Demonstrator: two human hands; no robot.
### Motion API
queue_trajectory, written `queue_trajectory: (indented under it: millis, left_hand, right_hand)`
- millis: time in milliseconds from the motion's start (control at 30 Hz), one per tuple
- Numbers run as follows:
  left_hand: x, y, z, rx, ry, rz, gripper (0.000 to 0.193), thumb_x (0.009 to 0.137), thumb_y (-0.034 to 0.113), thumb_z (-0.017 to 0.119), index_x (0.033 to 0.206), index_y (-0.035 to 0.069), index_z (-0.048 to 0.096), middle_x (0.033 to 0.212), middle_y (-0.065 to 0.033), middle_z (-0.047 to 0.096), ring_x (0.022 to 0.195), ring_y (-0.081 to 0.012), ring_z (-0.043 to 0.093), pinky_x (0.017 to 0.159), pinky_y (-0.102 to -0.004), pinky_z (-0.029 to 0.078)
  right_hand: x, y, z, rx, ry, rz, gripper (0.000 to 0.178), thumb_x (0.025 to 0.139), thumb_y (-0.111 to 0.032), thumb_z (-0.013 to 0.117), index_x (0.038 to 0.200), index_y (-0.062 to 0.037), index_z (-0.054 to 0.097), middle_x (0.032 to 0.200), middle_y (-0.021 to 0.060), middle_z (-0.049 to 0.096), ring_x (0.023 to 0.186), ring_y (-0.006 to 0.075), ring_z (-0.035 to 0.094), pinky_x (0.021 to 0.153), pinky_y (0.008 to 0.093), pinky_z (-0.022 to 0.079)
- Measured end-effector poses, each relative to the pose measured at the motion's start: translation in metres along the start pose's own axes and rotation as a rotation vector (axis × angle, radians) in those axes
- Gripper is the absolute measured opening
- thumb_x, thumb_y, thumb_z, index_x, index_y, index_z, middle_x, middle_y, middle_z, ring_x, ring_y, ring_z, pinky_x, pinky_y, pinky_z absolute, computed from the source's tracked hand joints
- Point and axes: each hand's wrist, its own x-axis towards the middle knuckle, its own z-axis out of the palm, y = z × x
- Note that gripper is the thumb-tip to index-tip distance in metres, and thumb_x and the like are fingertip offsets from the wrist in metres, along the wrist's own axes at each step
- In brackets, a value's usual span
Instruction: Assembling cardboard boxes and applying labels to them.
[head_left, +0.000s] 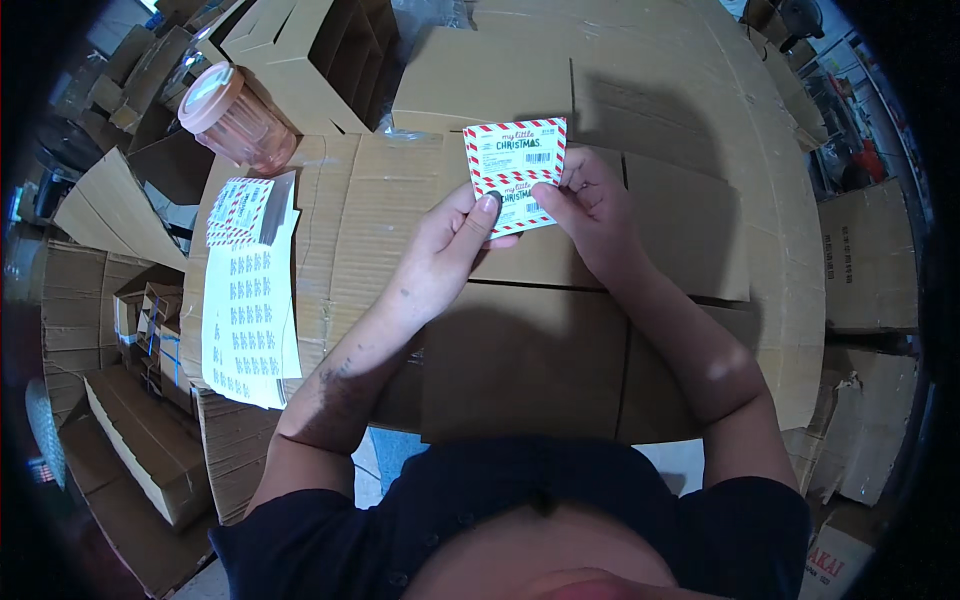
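Partly covered, partly cut off
Cannot see most fingers of the left hand (447,228) behind the striped paper (514,160), nor parts of its lower print under both thumbs (562,211). Cannot see the tops of the white sheets (250,320) beneath the card stack (243,210), nor follow the cardboard box (285,60) past the top edge.

head | left fisheye of a head-worn pair | looks steeply down past the dark shirt (620,475), facing the cardboard-covered surface (365,205) | near: left fingers (480,214) and right fingers (555,203) above mid-frame | edges bend rimward
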Motion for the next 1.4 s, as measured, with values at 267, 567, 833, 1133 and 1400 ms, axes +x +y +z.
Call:
queue_trajectory:
  millis: [267, 567, 833, 1133, 1400]
  left_hand:
    - [0.0007, -0.0024, -0.0028, -0.008, -0.019, 0.001, 0.039, 0.106, 0.027, 0.037, 0.129, -0.001, 0.050, 0.120, -0.0084, 0.061, 0.108, -0.0115, 0.058, 0.092, -0.0287, 0.049]
    - [0.0004, -0.0011, -0.0036, 0.032, -0.034, -0.017, 0.037, 0.106, 0.027, 0.038, 0.128, 0.000, 0.051, 0.117, -0.0066, 0.061, 0.106, -0.0101, 0.057, 0.091, -0.0275, 0.049]
    - [0.0004, -0.0019, -0.0039, 0.020, -0.011, 0.007, 0.041, 0.106, 0.032, 0.038, 0.126, 0.000, 0.052, 0.114, -0.0060, 0.062, 0.103, -0.0098, 0.058, 0.088, -0.0280, 0.050]
    - [-0.0006, -0.0009, -0.0040, 0.015, -0.006, -0.024, 0.041, 0.106, 0.033, 0.037, 0.126, 0.000, 0.052, 0.111, -0.0055, 0.063, 0.097, -0.0098, 0.059, 0.085, -0.0261, 0.050]
    - [-0.0015, 0.0003, -0.0025, 0.018, -0.007, -0.043, 0.042, 0.106, 0.033, 0.037, 0.126, 0.000, 0.052, 0.111, -0.0058, 0.063, 0.097, -0.0105, 0.060, 0.086, -0.0269, 0.050]
  right_hand:
    - [0.0013, -0.0022, 0.0007, 0.009, 0.007, 0.032, 0.010, 0.094, -0.002, 0.060, 0.099, -0.0055, 0.052, 0.089, -0.0023, 0.056, 0.083, 0.0030, 0.052, 0.076, 0.0217, 0.044]
    - [0.0014, 0.0056, -0.0057, -0.025, -0.035, 0.006, 0.014, 0.093, -0.004, 0.060, 0.105, -0.0030, 0.052, 0.095, 0.0038, 0.063, 0.087, 0.0052, 0.059, 0.076, 0.0232, 0.049]
    - [0.0010, 0.0038, -0.0023, -0.061, -0.025, 0.000, 0.015, 0.093, -0.004, 0.060, 0.106, -0.0027, 0.051, 0.096, 0.0041, 0.063, 0.088, 0.0059, 0.059, 0.078, 0.0238, 0.049]
    - [0.0004, 0.0028, -0.0024, -0.064, -0.035, 0.006, 0.015, 0.094, -0.004, 0.060, 0.107, -0.0025, 0.051, 0.095, 0.0041, 0.063, 0.086, 0.0055, 0.059, 0.075, 0.0232, 0.048]
    - [-0.0011, 0.0035, -0.0013, -0.030, -0.022, 0.012, 0.014, 0.094, -0.006, 0.060, 0.106, -0.0032, 0.052, 0.094, 0.0034, 0.063, 0.085, 0.0051, 0.059, 0.075, 0.0228, 0.048]
